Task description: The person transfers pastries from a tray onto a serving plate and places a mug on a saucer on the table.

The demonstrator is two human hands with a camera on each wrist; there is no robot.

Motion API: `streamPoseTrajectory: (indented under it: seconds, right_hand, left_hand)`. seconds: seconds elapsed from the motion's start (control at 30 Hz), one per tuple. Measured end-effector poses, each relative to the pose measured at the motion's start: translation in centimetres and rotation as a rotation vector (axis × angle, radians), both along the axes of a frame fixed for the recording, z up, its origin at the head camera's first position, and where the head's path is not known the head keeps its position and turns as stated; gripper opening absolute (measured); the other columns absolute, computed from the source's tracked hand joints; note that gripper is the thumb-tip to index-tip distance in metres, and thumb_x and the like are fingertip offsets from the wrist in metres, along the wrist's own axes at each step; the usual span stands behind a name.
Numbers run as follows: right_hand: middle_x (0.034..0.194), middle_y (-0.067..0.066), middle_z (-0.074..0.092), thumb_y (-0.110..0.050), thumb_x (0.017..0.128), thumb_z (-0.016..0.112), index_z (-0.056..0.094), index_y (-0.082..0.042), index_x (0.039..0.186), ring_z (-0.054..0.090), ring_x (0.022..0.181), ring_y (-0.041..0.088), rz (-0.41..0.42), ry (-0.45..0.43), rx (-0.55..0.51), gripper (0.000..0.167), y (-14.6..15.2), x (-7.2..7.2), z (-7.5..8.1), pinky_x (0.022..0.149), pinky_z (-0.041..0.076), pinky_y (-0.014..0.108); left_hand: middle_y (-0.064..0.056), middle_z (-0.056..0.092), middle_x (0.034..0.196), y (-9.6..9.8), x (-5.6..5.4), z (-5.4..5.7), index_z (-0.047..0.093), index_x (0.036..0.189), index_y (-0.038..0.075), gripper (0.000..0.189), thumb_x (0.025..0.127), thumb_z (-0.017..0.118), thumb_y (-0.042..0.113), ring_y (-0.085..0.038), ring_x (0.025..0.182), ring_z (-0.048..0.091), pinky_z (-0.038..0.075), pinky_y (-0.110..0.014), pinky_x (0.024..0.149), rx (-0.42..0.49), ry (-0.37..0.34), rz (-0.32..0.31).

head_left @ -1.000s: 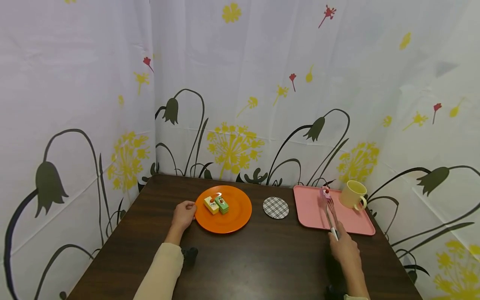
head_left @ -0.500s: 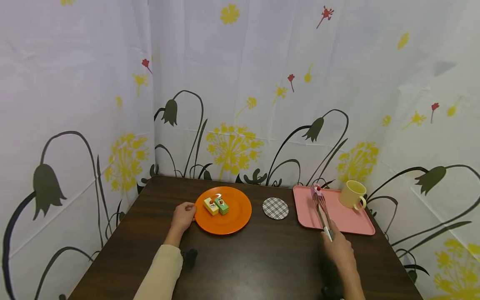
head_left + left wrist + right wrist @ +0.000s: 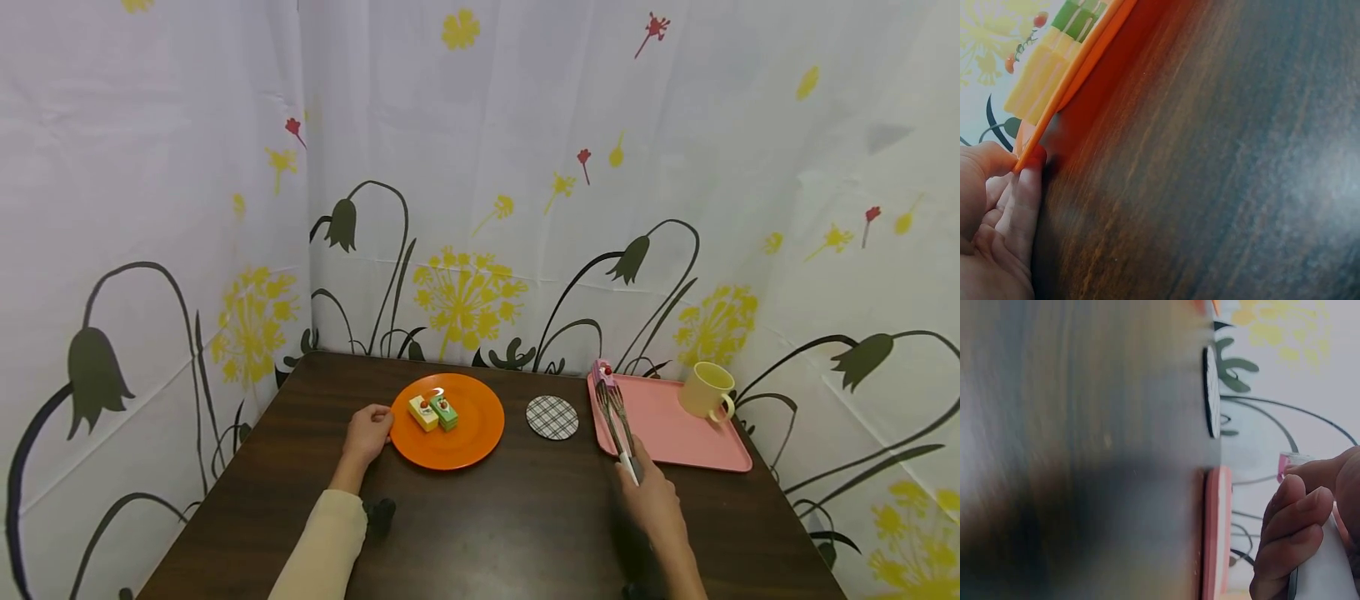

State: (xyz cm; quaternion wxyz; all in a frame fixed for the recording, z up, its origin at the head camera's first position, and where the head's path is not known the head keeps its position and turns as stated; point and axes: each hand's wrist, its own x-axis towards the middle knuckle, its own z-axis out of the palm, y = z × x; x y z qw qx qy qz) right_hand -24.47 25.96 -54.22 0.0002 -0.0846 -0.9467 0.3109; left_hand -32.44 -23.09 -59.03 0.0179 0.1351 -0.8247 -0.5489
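In the head view my left hand (image 3: 366,433) pinches the left rim of an orange plate (image 3: 477,429), thumb above and fingers beneath, as the left wrist view confirms. A yellow toy cake slice (image 3: 423,414) and a green one (image 3: 445,413) sit side by side on the plate, each topped with a red berry. My right hand (image 3: 654,502) grips metal tongs (image 3: 618,422) by their white and grey handle. Between the tong tips is a pink cake slice (image 3: 602,372), raised over the left end of a pink tray (image 3: 678,429). Fingers curl round the handle in the right wrist view.
A pale yellow mug (image 3: 703,392) stands on the right part of the tray. Between plate and tray lies a round plaid coaster (image 3: 552,417) on the dark wood table (image 3: 495,533). A flower-printed curtain (image 3: 465,167) hangs behind the table.
My right hand has moved left with the tongs, carrying the pink cake slice from the tray's middle to its left end. The left hand and plate have stayed put.
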Motion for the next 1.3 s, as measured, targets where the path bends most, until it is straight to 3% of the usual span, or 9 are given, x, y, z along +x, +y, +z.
streamPoseTrajectory:
  seconds: [0.13, 0.23, 0.47, 0.77, 1.07, 1.3]
  right_hand:
    - [0.156, 0.038, 0.049, -0.041, 0.11, 0.056, 0.027, -0.021, 0.172, 0.061, 0.123, 0.065, 0.003, 0.015, 0.001, 0.072, -1.3, 0.2, -0.3, 0.093, 0.05, 0.078]
    - [0.153, 0.039, 0.051, -0.041, 0.109, 0.059, 0.028, -0.022, 0.172, 0.062, 0.12, 0.065, 0.007, 0.022, -0.002, 0.072, -2.2, 0.2, -0.6, 0.091, 0.051, 0.078]
    - [0.142, 0.036, 0.062, -0.04, 0.107, 0.064, 0.035, -0.025, 0.17, 0.07, 0.097, 0.047, 0.03, 0.035, -0.041, 0.071, -4.2, 0.6, -0.9, 0.073, 0.055, 0.061]
    - [0.134, 0.035, 0.067, -0.04, 0.106, 0.066, 0.038, -0.036, 0.168, 0.071, 0.097, 0.044, 0.099, 0.072, -0.049, 0.067, -6.3, 0.2, -0.5, 0.075, 0.055, 0.061]
    - [0.12, 0.021, 0.073, -0.037, 0.105, 0.07, 0.043, -0.04, 0.165, 0.063, 0.08, 0.031, 0.164, 0.09, -0.077, 0.066, -9.0, 0.1, -0.4, 0.067, 0.051, 0.047]
    - [0.114, 0.017, 0.074, -0.039, 0.103, 0.072, 0.045, -0.038, 0.164, 0.063, 0.077, 0.028, 0.224, 0.065, -0.078, 0.067, -10.7, 0.4, -1.2, 0.066, 0.051, 0.046]
  left_hand:
    - [-0.025, 0.069, 0.128, 0.1, -0.1, 0.0, 0.062, 0.14, -0.006, 0.042, 0.111, 0.056, 0.024, -0.02, 0.092, 0.07, 0.06, -0.022, 0.074, -0.004, 0.002, 0.001]
    - [-0.026, 0.069, 0.127, 0.1, 0.0, 0.1, 0.063, 0.139, -0.006, 0.041, 0.111, 0.057, 0.023, -0.019, 0.091, 0.07, 0.06, -0.022, 0.073, -0.013, 0.012, 0.008]
    - [-0.025, 0.071, 0.122, 0.3, 0.4, 0.2, 0.064, 0.137, -0.007, 0.038, 0.111, 0.057, 0.02, -0.014, 0.082, 0.068, 0.058, -0.021, 0.069, -0.017, 0.02, 0.017]
    - [-0.024, 0.07, 0.123, 0.3, 0.2, 0.3, 0.063, 0.138, -0.006, 0.039, 0.111, 0.057, 0.022, -0.017, 0.086, 0.069, 0.059, -0.019, 0.07, -0.014, 0.011, 0.015]
    - [-0.023, 0.07, 0.123, -0.1, -0.3, 0.0, 0.064, 0.137, -0.005, 0.039, 0.11, 0.057, 0.022, -0.016, 0.086, 0.069, 0.061, -0.021, 0.072, -0.001, 0.005, 0.013]
    - [-0.025, 0.07, 0.122, 0.0, -0.1, 0.0, 0.063, 0.137, -0.007, 0.039, 0.11, 0.057, 0.021, -0.016, 0.086, 0.069, 0.061, -0.022, 0.071, 0.014, 0.009, 0.004]
